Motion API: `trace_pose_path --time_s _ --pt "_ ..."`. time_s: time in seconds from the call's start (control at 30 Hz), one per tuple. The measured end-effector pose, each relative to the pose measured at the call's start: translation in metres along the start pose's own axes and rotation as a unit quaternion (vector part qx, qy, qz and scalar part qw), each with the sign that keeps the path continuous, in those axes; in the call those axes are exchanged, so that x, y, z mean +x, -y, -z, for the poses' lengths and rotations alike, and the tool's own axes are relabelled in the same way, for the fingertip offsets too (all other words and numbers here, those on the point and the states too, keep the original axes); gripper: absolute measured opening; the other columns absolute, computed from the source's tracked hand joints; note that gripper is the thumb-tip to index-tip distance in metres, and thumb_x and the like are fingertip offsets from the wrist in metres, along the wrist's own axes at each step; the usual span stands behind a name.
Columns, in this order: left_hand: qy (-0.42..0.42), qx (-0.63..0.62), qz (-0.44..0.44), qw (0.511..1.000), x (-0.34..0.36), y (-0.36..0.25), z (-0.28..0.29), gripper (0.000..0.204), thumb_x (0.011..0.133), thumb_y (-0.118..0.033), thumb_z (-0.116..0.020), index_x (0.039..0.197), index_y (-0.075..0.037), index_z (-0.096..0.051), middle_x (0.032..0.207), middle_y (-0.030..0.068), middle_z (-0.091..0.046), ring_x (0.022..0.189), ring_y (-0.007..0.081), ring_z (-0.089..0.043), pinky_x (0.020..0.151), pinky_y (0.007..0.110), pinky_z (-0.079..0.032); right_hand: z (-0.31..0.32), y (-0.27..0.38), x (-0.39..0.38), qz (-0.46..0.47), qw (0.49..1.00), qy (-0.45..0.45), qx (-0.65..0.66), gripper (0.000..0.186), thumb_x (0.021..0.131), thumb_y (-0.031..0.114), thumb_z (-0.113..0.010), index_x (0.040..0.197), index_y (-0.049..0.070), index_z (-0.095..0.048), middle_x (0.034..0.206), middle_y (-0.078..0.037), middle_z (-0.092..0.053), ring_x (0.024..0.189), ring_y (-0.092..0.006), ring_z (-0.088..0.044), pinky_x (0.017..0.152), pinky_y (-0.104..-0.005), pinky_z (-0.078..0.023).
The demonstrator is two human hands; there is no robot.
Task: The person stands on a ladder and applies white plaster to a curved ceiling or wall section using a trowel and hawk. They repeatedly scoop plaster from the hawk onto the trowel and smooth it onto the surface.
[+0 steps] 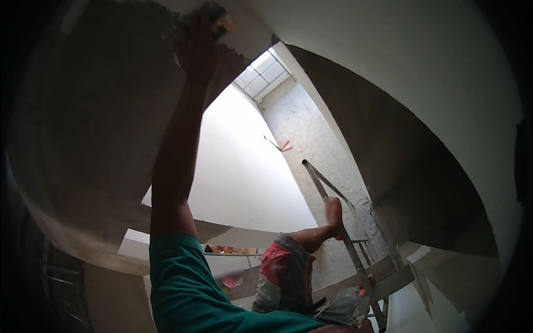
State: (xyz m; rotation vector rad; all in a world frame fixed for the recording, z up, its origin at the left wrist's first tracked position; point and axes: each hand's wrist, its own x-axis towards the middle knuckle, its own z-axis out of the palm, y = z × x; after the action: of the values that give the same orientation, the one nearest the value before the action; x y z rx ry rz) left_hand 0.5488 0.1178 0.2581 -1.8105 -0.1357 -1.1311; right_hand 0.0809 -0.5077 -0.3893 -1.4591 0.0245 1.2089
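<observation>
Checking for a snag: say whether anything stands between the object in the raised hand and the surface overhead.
Nothing visible does: the dark, blurred object in the raised hand is up at the surface, though blur hides contact. The metal pole is lower right.

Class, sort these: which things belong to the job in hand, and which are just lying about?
Likely in the job:
raised left hand
dark, blurred item it seems to hold
dark grey surface behind

Seemingly just lying about:
orange-red piece
pinkish item, too unclear to name

The left arm point(175, 161) reaches up, nearly straight, its hand point(195, 51) blurred.
</observation>
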Motion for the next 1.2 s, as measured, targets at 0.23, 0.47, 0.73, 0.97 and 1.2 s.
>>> trace_pose_path --time_s 0.23,0.47,0.73,0.97,1.2 --pt "0.029 0.067 0.096 0.993 0.103 0.049 0.028 0.049 0.09 -0.013 -0.047 0.138 -0.007 -0.042 0.144 0.0082 -0.041 0.134 0.0378 -0.035 0.112 0.052 -0.024 0.004 -0.021 0.022 -0.031 0.998 0.012 0.044 0.021 0.088 0.019 -0.056 0.101 0.003 -0.059 0.085 -0.006 -0.061 0.076 -0.0193 -0.057 0.067 -0.0338 -0.048" --pt "-0.012 0.185 0.009 0.983 0.085 0.065 -0.03 0.063 0.087 -0.024 -0.055 0.145 -0.01 -0.031 0.144 0.0136 -0.04 0.126 0.0445 -0.04 0.102 0.065 -0.027 0.013 -0.027 0.017 -0.037 0.969 0.065 0.234 0.045 0.064 0.009 -0.064 0.108 0.008 -0.057 0.087 -0.004 -0.061 0.073 -0.0151 -0.056 0.052 -0.0264 -0.044" --pt "-0.002 0.036 0.094 0.995 0.092 0.019 -0.018 0.048 0.091 -0.01 -0.044 0.139 -0.005 -0.04 0.145 0.0085 -0.04 0.135 0.0395 -0.031 0.112 0.051 -0.024 0.009 -0.049 0.02 -0.033 0.984 0.014 0.173 0.048 0.067 0.01 -0.06 0.114 0.008 -0.055 0.092 -0.004 -0.059 0.071 -0.0135 -0.054 0.046 -0.0247 -0.04" --pt "0.006 0.147 -0.046 0.988 0.029 0.029 -0.045 0.06 0.087 -0.021 -0.053 0.143 -0.008 -0.035 0.14 0.017 -0.043 0.126 0.0473 -0.039 0.102 0.062 -0.029 0.021 -0.02 0.012 -0.141 0.986 0.01 0.09 0.036 0.077 0.011 -0.057 0.112 0.008 -0.056 0.089 -0.006 -0.059 0.067 -0.0148 -0.053 0.046 -0.0275 -0.042" --pt "-0.032 0.045 0.002 0.998 0.054 0.052 -0.01 0.062 0.081 -0.011 -0.058 0.14 -0.01 -0.039 0.133 0.0182 -0.049 0.122 0.0401 -0.045 0.103 0.055 -0.032 0.02 0.025 0.005 -0.125 0.99 -0.004 0.066 0.029 0.08 0.015 -0.055 0.108 0.009 -0.057 0.087 -0.005 -0.058 0.066 -0.0145 -0.053 0.046 -0.0279 -0.041"
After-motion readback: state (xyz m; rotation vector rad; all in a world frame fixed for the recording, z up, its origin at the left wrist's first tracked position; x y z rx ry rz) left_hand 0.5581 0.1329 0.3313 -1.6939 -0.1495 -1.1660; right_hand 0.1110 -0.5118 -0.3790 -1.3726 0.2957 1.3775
